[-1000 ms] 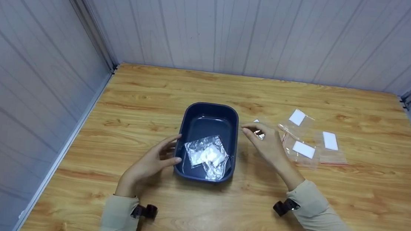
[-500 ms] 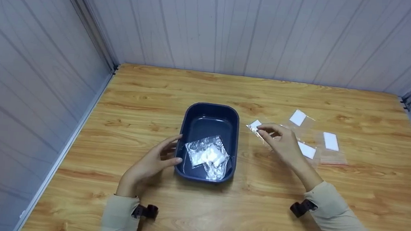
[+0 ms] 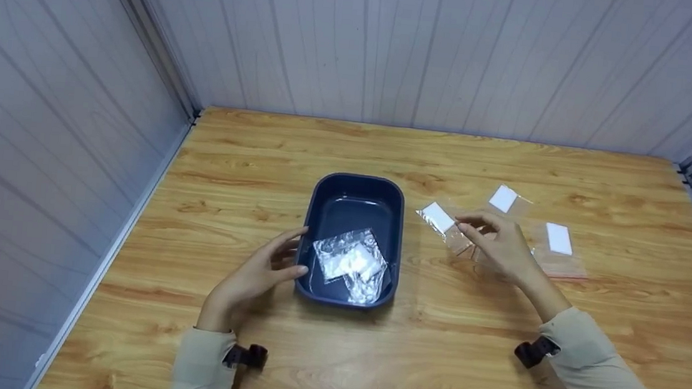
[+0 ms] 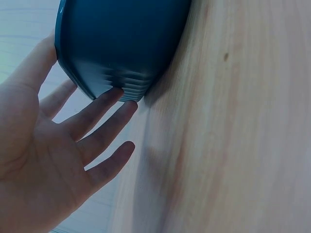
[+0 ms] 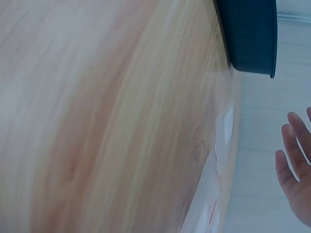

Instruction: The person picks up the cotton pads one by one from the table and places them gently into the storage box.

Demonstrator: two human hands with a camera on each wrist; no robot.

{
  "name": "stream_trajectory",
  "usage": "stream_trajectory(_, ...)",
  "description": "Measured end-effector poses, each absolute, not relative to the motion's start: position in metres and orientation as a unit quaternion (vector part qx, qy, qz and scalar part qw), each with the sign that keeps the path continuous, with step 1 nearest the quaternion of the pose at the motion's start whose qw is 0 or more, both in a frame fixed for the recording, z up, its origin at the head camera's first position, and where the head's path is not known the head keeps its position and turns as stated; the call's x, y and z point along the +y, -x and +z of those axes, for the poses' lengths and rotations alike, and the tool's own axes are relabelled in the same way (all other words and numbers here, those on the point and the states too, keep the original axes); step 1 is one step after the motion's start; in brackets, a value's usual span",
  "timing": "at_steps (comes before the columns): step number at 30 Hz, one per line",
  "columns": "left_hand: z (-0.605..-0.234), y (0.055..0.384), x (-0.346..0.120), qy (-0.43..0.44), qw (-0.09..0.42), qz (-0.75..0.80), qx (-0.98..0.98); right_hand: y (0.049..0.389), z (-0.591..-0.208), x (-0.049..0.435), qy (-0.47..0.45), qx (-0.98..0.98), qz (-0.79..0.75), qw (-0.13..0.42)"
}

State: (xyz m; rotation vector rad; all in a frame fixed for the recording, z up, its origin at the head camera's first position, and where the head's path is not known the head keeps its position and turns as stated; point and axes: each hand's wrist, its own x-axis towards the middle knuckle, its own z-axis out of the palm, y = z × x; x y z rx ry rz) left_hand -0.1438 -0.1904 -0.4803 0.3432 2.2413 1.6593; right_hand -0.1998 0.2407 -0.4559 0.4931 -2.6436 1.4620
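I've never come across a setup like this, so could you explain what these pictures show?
Sure. These are a person's two bare hands, no machine: a left hand and a right hand. The wide picture comes from a camera on the person's head, looking down. The two closer ones come from wrist cameras; the black gadget at the left wrist is probably one.

On the wooden table stands a dark blue tray containing crinkled plastic bags. To its right lie flat clear bags with white patches, some partly hidden by the right hand.

The left hand touches the tray's side. The right hand is over the flat bags, and I can't see anything held in it.
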Motion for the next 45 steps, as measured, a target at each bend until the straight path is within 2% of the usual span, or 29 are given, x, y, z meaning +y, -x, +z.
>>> stream_trajectory(7, -0.483, 0.144, -0.192, -0.149, 0.153, 0.581, 0.785, 0.197, -0.455, 0.252, -0.172, -0.871, 0.459, 0.026)
stream_trajectory(17, -0.484, 0.146, -0.193, -0.154, 0.151, 0.580, 0.786, 0.179, -0.426, 0.254, -0.187, -0.881, 0.434, -0.003)
stream_trajectory(25, -0.482, 0.144, -0.191, -0.134, 0.159, 0.580, 0.787, 0.199, -0.465, 0.283, -0.186, -0.896, 0.403, -0.013)
stream_trajectory(37, -0.484, 0.145, -0.193, -0.160, 0.149, 0.571, 0.791, 0.199, -0.474, 0.298, -0.197, -0.907, 0.371, -0.020)
stream_trajectory(45, -0.486, 0.146, -0.194, -0.164, 0.146, 0.569, 0.792, 0.201, -0.480, 0.306, -0.189, -0.905, 0.379, -0.050)
